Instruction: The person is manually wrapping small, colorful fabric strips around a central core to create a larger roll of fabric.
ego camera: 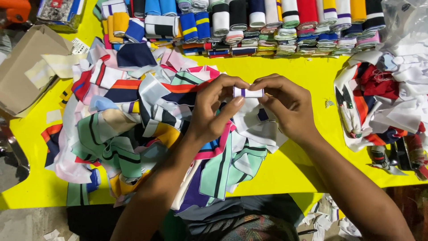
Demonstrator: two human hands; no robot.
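My left hand point(214, 109) and my right hand point(285, 107) together pinch a small folded strip of white knit fabric with a dark blue stripe point(248, 92), held above the yellow table point(294, 71). Fingertips of both hands grip its two ends. Below the hands lies a loose heap of striped fabric pieces point(133, 120) in mint green, white, navy, orange and pink, spreading across the left and middle of the table.
Neat rows of folded striped strips point(267, 27) line the far edge. A second heap of white and red scraps point(383, 98) lies at the right, under a clear plastic bag point(408, 22). A cardboard box point(24, 67) stands at the left. Paper scraps litter the floor point(330, 218).
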